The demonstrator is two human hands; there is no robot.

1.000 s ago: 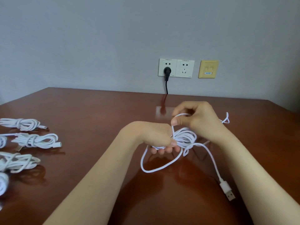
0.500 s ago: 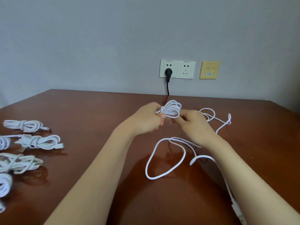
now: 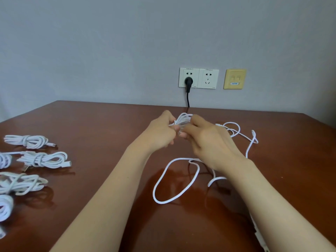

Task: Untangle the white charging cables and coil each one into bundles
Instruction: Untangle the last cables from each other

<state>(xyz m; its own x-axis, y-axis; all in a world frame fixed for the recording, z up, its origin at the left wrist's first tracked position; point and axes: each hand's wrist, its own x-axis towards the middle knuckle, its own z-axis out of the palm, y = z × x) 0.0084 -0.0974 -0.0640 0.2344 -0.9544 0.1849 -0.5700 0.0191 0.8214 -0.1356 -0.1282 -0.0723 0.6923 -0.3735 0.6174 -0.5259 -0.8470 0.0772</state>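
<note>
My left hand (image 3: 161,132) and my right hand (image 3: 209,140) meet above the middle of the brown table (image 3: 101,124), both gripping a small coil of white charging cable (image 3: 184,118). Its loose part hangs down and lies in a wide loop (image 3: 160,182) on the table under my wrists. More slack curls to the right of my right hand (image 3: 251,140). A white USB plug (image 3: 260,240) shows by my right forearm at the lower right edge.
Several coiled white cable bundles lie along the left edge, among them one at the back (image 3: 29,141) and one in front of it (image 3: 44,159). A black plug (image 3: 188,82) sits in a wall socket behind the table, beside a yellow wall plate (image 3: 235,79).
Both hands rose from the table with the coil and moved farther away. The loose loop slid and opened wider; the USB plug shifted towards the lower right.
</note>
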